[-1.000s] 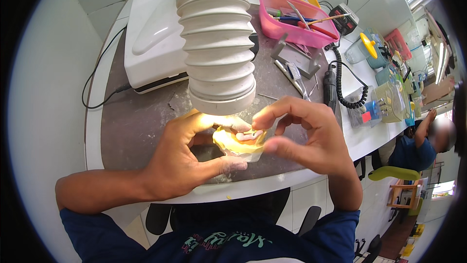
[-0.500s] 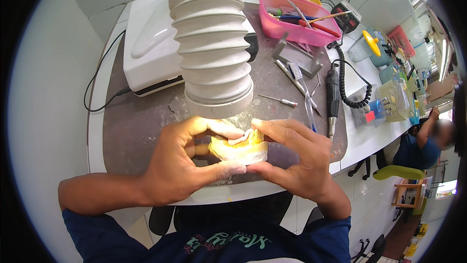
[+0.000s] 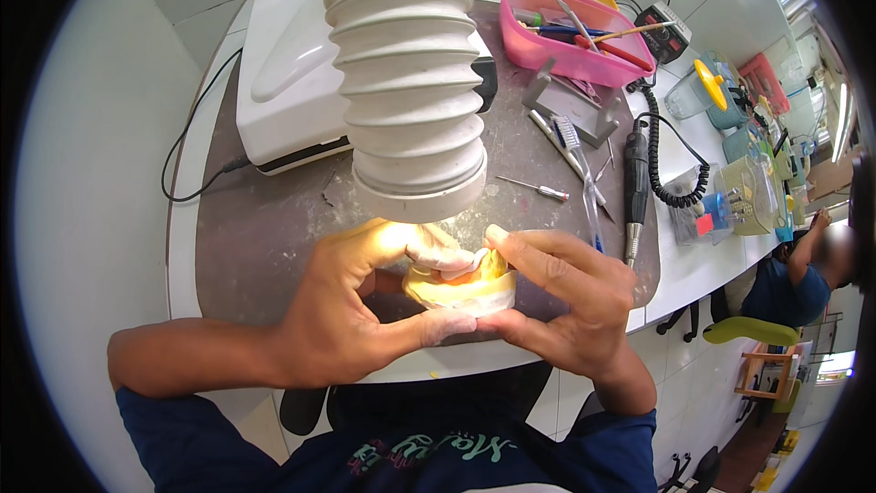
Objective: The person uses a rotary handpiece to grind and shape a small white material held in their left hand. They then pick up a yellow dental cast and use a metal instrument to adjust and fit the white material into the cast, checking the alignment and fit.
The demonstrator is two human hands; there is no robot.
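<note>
A dental plaster cast (image 3: pixel 470 294), yellow above with a white base, is held up between both hands below the hose mouth, brightly lit. My left hand (image 3: pixel 351 297) grips its left side, the thumb along the base at the front. The left fingers press on a small pinkish piece on top of the cast, mostly hidden by those fingertips. My right hand (image 3: pixel 575 301) pinches the right side, thumb under the base and index finger at the top edge.
A ribbed white hose (image 3: pixel 406 83) hangs just above my hands. Behind it is a white machine (image 3: pixel 283 83). To the right lie a small screwdriver (image 3: pixel 538 188), a toothbrush (image 3: pixel 579 174) and a handpiece (image 3: pixel 635 192). A pink tool basket (image 3: pixel 557 51) stands farther back; a person (image 3: pixel 803 279) sits far right.
The left fingers have moved over the pinkish piece and now cover more of it. Both hands stay on the cast. The whole view has shifted slightly.
</note>
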